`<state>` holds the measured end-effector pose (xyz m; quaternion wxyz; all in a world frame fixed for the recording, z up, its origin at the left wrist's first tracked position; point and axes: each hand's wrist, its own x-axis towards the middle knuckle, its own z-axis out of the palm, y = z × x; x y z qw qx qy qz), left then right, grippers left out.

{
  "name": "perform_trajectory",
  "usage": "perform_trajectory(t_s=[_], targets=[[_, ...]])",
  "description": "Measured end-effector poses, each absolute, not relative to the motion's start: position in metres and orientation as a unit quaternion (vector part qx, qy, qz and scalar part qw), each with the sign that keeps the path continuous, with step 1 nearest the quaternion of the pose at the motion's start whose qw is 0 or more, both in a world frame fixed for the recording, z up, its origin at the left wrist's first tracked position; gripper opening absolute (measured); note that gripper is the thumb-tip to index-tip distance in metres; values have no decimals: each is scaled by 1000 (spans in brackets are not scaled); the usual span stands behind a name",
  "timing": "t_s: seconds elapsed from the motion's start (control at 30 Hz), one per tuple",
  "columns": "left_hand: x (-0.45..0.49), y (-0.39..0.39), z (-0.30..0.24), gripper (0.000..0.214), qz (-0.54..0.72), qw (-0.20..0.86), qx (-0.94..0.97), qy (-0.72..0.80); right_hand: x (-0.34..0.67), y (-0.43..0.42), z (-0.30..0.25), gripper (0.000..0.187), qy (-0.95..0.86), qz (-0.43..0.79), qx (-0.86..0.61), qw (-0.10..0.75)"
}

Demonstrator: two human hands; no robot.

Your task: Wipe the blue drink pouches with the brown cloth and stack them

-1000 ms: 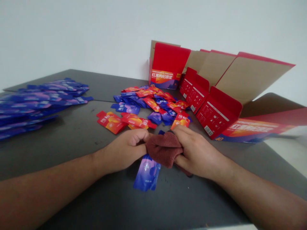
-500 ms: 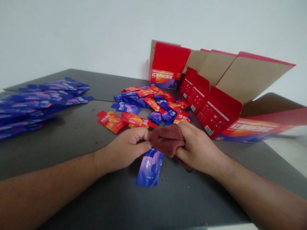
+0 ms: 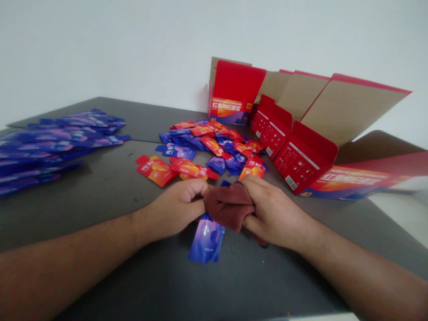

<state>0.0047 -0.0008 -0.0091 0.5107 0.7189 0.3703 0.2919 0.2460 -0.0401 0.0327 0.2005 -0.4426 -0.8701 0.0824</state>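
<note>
A brown cloth (image 3: 228, 208) is bunched in my right hand (image 3: 276, 209), whose fingers are closed on it. It covers the middle part of a blue-purple sachet (image 3: 206, 240). The sachet's lower end hangs out below, and a dark blue tip shows above the cloth. My left hand (image 3: 174, 205) is closed at the left side of the sachet, in a pinch with its fingertips partly hidden behind the cloth. Both hands are close together over the dark table (image 3: 160, 281).
Beyond my hands lies a loose pile of red and blue sachets (image 3: 214, 142). Blue sachets (image 3: 60, 142) are stacked at the left. To the right stand open red cartons (image 3: 301, 156) with raised flaps, and another carton (image 3: 230, 107) is at the back by the wall.
The cloth and my right hand have shifted slightly down and left across the sachet. Its dark upper tip now shows above the cloth. My left hand has barely moved.
</note>
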Motion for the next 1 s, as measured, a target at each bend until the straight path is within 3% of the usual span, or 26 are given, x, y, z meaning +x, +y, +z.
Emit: perform_trajectory(t_s=[1.0], targets=[[6,0,-6,22,293,510,718,372,247,-39,30,22,-859,80,-458,217]])
